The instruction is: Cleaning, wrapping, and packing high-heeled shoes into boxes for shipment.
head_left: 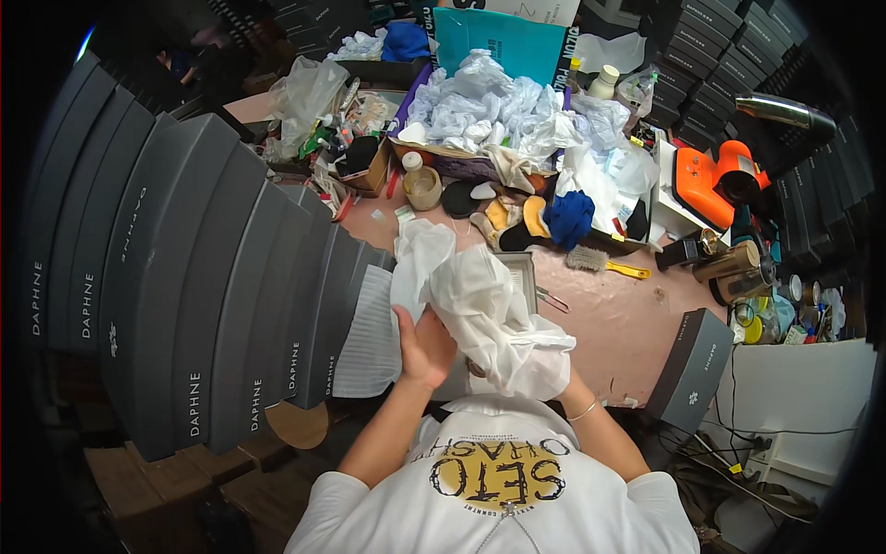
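Lettering (195, 404) – gry boxes (166, 277), wht tee (498, 499)

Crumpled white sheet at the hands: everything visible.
The white sheet looks like thin, slightly see-through paper, creased and loosely bunched, with uneven edges. It is at the near side of the pink tabletop, covering most of the right hand. The open left hand is beside its left side, contact unclear. One piece or two: can't tell.
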